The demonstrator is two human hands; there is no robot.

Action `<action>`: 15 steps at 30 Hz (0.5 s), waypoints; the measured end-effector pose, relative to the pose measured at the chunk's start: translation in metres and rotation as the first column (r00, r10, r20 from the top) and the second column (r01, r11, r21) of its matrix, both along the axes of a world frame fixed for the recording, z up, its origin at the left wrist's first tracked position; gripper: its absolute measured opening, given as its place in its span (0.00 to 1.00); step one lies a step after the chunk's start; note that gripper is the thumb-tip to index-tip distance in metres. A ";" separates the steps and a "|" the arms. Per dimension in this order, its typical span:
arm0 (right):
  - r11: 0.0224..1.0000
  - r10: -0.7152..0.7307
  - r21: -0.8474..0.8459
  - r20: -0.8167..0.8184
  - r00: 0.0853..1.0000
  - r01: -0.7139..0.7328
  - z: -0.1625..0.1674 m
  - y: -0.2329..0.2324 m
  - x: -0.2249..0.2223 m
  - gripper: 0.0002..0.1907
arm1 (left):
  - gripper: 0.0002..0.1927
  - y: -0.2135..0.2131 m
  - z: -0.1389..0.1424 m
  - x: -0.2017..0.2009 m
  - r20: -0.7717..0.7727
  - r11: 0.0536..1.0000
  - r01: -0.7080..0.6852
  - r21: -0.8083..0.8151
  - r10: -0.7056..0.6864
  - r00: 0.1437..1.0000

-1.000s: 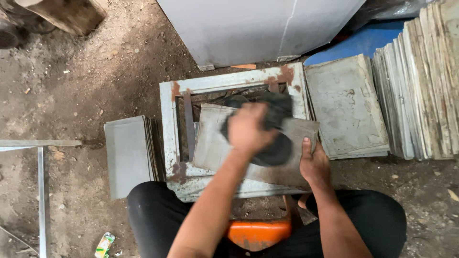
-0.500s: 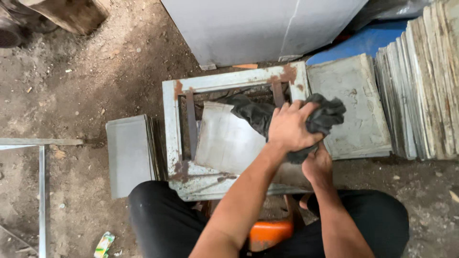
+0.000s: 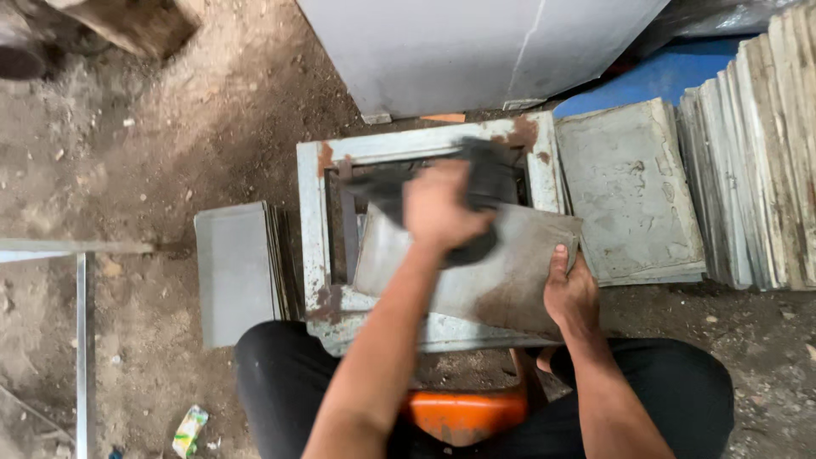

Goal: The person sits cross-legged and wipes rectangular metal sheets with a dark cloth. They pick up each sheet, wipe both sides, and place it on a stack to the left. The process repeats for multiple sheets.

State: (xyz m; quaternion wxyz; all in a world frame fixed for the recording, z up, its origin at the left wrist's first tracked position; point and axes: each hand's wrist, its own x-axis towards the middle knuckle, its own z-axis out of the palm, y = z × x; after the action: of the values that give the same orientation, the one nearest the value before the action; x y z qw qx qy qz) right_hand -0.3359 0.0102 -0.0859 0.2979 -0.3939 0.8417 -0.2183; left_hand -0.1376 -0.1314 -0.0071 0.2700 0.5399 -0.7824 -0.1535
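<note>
Slab [image 3: 501, 272]: stiff, heavy-looking, brittle at corners; my right hand [image 3: 571, 293] is gripping its near edge, my left hand [image 3: 442, 208] is clutching a soft dark rag [image 3: 489, 183] against it.

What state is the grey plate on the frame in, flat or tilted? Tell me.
Tilted. The grey plate lies askew across the rusty white frame; the right hand grips its lower right corner, and the left hand presses a dark cloth on it.

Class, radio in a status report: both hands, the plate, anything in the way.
Left hand gripping dark cloth on grey plate. Right hand holding plate's edge. Plate rests on rusty frame. Nothing blocking.
</note>
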 end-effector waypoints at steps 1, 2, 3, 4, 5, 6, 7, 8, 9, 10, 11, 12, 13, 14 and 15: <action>1.000 0.014 0.012 0.011 1.000 -0.014 0.000 0.000 -0.002 0.31 | 0.43 0.009 0.000 -0.027 0.007 0.990 0.093 0.110 -0.094 0.996; 1.000 0.020 0.017 0.027 0.999 -0.020 -0.001 -0.001 -0.003 0.31 | 0.41 0.015 -0.001 -0.043 -0.022 0.974 0.158 0.160 -0.156 0.987; 1.000 0.022 0.012 0.041 0.999 -0.023 -0.002 -0.001 -0.004 0.31 | 0.38 0.018 -0.003 -0.050 -0.053 0.954 0.226 0.197 -0.220 0.974; 1.000 0.016 0.008 0.030 0.999 -0.016 -0.002 -0.002 -0.005 0.31 | 0.40 0.017 -0.006 -0.047 -0.093 0.955 0.263 0.139 -0.252 0.963; 1.000 0.008 0.017 0.023 1.000 -0.008 -0.001 -0.003 -0.006 0.32 | 0.41 0.015 -0.010 -0.035 -0.131 0.950 0.297 0.092 -0.284 0.950; 1.000 -0.003 0.030 0.017 1.000 0.002 0.000 -0.003 -0.005 0.32 | 0.42 0.011 -0.014 -0.017 -0.167 0.942 0.331 0.048 -0.319 0.933; 1.000 0.026 0.007 -0.002 1.000 -0.026 0.001 -0.003 -0.005 0.32 | 0.42 -0.001 -0.018 0.010 -0.164 0.964 0.265 -0.017 -0.264 0.950; 0.999 0.041 -0.008 -0.014 0.999 -0.041 0.002 -0.002 -0.004 0.32 | 0.41 -0.010 -0.020 0.043 -0.159 0.975 0.211 -0.074 -0.221 0.962; 0.998 0.052 -0.032 -0.029 0.998 -0.053 0.005 -0.001 -0.002 0.32 | 0.38 -0.016 -0.020 0.074 -0.170 0.992 0.104 -0.068 -0.114 0.979; 0.998 0.063 0.003 -0.043 0.997 -0.063 0.008 -0.001 0.000 0.32 | 0.33 -0.026 -0.018 0.105 -0.130 0.999 0.045 0.010 -0.044 0.991; 0.996 0.070 0.051 -0.052 0.996 -0.067 0.012 0.000 0.001 0.32 | 0.36 -0.026 -0.015 0.132 -0.042 0.998 -0.041 0.036 0.043 0.998; 0.994 0.066 0.087 -0.062 0.996 -0.061 0.017 0.000 0.003 0.32 | 0.40 -0.030 -0.007 0.154 0.047 0.992 -0.118 0.043 0.116 0.992; 0.992 0.089 0.098 -0.134 0.987 -0.076 0.022 -0.003 0.002 0.31 | 0.37 -0.028 -0.002 0.172 0.090 0.990 -0.141 0.021 0.138 0.986; 0.988 0.113 0.126 -0.204 0.972 -0.088 0.027 -0.004 0.002 0.30 | 0.34 -0.015 0.005 0.187 0.134 0.987 -0.161 0.012 0.158 0.978; 0.983 0.144 0.152 -0.276 0.950 -0.105 0.032 -0.008 0.000 0.30 | 0.33 -0.003 0.012 0.201 0.086 0.974 -0.228 0.000 0.227 0.970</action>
State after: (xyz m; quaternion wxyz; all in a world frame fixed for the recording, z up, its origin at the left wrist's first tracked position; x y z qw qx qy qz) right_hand -0.3356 0.0020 -0.0537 0.2125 -0.4526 0.8621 -0.0824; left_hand 0.0631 -0.1345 0.0054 0.2494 0.6335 -0.7253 -0.1020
